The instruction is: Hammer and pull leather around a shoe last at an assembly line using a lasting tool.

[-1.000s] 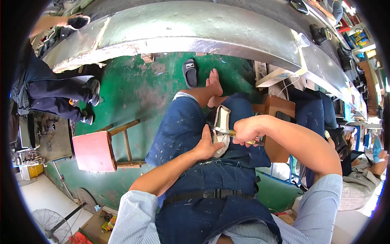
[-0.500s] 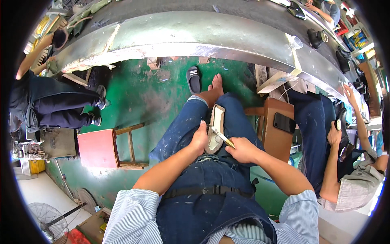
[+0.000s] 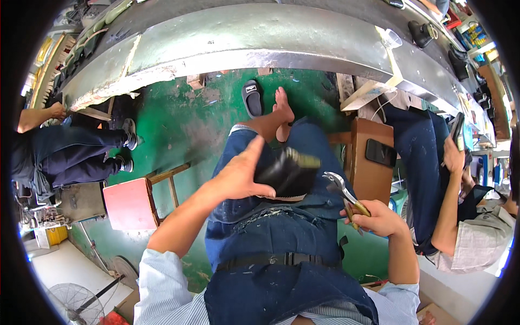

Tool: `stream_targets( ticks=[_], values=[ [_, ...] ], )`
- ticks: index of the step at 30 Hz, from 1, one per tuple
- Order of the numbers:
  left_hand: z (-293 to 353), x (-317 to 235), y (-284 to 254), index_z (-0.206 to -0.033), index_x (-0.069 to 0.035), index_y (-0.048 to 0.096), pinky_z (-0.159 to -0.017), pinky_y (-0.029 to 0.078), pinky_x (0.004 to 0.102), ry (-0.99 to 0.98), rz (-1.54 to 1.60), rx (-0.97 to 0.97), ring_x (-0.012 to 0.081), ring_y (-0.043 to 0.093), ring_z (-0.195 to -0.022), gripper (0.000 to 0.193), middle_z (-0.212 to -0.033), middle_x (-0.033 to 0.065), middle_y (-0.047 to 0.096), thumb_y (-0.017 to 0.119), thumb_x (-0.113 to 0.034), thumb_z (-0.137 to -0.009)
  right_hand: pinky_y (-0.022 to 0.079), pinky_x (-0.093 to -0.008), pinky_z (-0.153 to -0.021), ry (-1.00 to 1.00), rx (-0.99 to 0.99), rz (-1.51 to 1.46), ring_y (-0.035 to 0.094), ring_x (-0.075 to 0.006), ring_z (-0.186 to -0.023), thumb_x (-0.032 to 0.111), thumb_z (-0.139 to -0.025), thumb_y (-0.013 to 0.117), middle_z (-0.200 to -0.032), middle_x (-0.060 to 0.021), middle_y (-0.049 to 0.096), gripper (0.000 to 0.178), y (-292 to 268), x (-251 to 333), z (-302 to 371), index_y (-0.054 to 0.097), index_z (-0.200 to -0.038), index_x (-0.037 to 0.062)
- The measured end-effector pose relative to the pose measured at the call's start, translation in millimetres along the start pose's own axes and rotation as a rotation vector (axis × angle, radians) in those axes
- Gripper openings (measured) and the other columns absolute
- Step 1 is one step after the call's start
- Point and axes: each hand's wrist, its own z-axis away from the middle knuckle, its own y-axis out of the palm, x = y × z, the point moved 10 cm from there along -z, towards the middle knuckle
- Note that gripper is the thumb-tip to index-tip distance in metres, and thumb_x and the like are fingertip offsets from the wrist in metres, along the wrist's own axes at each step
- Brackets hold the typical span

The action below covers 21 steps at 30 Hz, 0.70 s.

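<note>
A black shoe (image 3: 281, 174), smeared by motion, is over my lap between the thighs, with a pale edge along its lower side. My left hand (image 3: 244, 170) is beside its left end, thumb and fingers spread apart. Whether the fingertips touch the shoe I cannot tell. Off to the right of the shoe, my right hand (image 3: 376, 218) is closed around the handles of lasting pliers (image 3: 345, 190). Their curved metal jaws point up and left, away from the shoe.
A long metal-edged workbench (image 3: 244, 32) runs across the front. A pink-topped stool (image 3: 130, 205) stands left; a phone (image 3: 381, 153) lies on a brown stool (image 3: 355, 179) at right. A slipper (image 3: 252, 100) is on the green floor. Co-workers sit right and stand left.
The shoe has turned from its sole facing up to its black upper showing. My left hand has let go and opened. The pliers have moved off the shoe to the right.
</note>
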Motion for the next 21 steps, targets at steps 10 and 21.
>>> stream_targets(
  ticks=[10, 21],
  values=[
    [2, 20, 40, -0.127, -0.001, 0.051, -0.105, 0.038, 0.0441, -0.016, -0.119, -0.048, 0.0354, 0.054, -0.120, 0.086, -0.121, 0.0177, 0.060, 0.090, -0.037, -0.059, 0.050, -0.0394, -0.069, -0.087, 0.068, 0.447, 0.064, -0.0276, -0.074, 0.023, -0.093, 0.060, -0.081, -0.0147, 0.064, 0.030, 20, 42, -31, 0.059, -0.117, 0.0040],
    [9, 4, 36, -0.124, -0.001, 0.049, -0.105, 0.037, 0.0460, 0.091, -0.153, -0.139, 0.0340, 0.052, -0.120, 0.084, -0.125, 0.0159, 0.056, 0.090, -0.033, -0.057, 0.051, -0.0472, -0.081, 0.168, 0.459, 0.738, 0.065, -0.0412, -0.089, 0.023, -0.092, 0.056, -0.089, -0.0245, 0.067, 0.031, 34, 94, -64, 0.060, -0.109, -0.0037]
  ],
)
